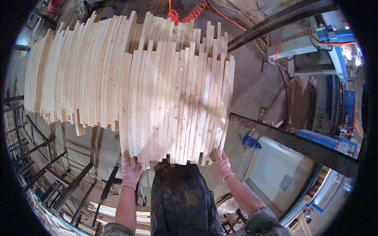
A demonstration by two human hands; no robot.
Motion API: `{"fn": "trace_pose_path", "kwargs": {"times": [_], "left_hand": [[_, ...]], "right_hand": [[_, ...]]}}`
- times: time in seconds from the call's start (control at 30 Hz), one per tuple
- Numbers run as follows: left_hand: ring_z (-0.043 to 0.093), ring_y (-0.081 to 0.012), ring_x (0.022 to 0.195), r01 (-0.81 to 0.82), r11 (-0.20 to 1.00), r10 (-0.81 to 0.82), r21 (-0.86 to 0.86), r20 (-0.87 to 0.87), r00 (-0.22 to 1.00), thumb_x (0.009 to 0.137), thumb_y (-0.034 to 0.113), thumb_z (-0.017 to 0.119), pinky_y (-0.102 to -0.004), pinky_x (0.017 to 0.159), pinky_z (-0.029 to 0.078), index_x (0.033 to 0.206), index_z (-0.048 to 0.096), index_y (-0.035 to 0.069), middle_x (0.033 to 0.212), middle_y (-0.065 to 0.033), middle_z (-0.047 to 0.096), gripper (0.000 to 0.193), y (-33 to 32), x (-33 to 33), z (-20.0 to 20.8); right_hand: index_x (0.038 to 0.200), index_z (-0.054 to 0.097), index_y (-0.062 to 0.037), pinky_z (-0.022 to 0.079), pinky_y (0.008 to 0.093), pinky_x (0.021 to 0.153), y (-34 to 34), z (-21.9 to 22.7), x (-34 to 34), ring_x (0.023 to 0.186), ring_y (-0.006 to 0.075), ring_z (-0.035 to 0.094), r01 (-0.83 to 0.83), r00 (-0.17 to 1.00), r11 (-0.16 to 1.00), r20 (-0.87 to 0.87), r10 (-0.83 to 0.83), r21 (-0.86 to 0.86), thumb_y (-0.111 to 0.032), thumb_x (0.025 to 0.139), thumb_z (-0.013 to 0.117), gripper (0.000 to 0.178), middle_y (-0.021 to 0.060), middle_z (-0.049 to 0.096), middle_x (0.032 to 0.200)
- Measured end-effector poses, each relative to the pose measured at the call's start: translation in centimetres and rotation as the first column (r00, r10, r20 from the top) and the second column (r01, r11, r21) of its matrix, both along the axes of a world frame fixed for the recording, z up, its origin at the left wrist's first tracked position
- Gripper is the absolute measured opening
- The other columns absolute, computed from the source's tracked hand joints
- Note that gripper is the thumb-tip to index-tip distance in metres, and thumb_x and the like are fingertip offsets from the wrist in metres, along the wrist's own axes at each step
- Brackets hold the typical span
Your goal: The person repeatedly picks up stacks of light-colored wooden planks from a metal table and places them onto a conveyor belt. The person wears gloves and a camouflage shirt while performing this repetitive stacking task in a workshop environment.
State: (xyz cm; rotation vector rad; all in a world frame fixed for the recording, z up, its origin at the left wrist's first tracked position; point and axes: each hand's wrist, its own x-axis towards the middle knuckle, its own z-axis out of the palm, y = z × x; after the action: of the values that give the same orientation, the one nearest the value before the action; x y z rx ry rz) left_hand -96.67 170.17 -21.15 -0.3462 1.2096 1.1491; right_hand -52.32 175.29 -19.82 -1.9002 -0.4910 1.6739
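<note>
A wide row of pale wooden strips [169, 102] lies side by side in front of me, their near ends uneven. My left hand [131, 172], in a thin pinkish glove, is closed round the strip ends at the near left corner of this row. At the near right corner my right hand [223, 164], gloved the same way, grips the outermost strips, its fingertips partly hidden by the wood. Between the hands, the near ends almost touch my dark apron [177, 196]. Another row of strips [78, 74] adjoins it on the left.
Dark metal bars [295, 139] run out to the right, near a blue bottle [252, 142] on the floor. Metal racks [75, 185] stand at lower left. An orange coiled hose [189, 15] lies beyond the wood; blue and white machinery [315, 47] is at far right.
</note>
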Motion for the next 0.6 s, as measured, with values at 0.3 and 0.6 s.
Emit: {"fn": "trace_pose_path", "kwargs": {"times": [0.3,0.6], "left_hand": [[0.056,-0.0233,0.138,0.662,0.728,-0.662,-0.179,-0.436,0.61,0.099,0.057,0.069,-0.0418,0.116,0.042,0.156,0.053,0.005,0.149,-0.0108,0.06,0.079,13.6,-6.7,2.0],[0.061,-0.024,0.133,0.663,0.748,-0.616,-0.026,-0.399,0.679,0.095,0.046,0.076,-0.0398,0.117,0.046,0.152,0.058,0.004,0.146,-0.0087,0.064,0.073,10.9,-4.6,0.1]], "right_hand": [[0.146,0.059,-0.0068,0.049,0.039,0.11,11.4,-3.2,0.8,0.125,0.0241,0.063,0.242,0.946,0.97,-0.229,-0.228,0.032,-0.052,0.103,0.07,0.063,0.0093,0.065,0.136],[0.144,0.058,-0.001,0.05,0.0406,0.107,3.1,-7.7,3.3,0.126,0.0233,0.062,0.23,0.96,0.969,-0.18,-0.213,0.084,-0.059,0.094,0.078,0.079,0.0066,0.066,0.134]]}}
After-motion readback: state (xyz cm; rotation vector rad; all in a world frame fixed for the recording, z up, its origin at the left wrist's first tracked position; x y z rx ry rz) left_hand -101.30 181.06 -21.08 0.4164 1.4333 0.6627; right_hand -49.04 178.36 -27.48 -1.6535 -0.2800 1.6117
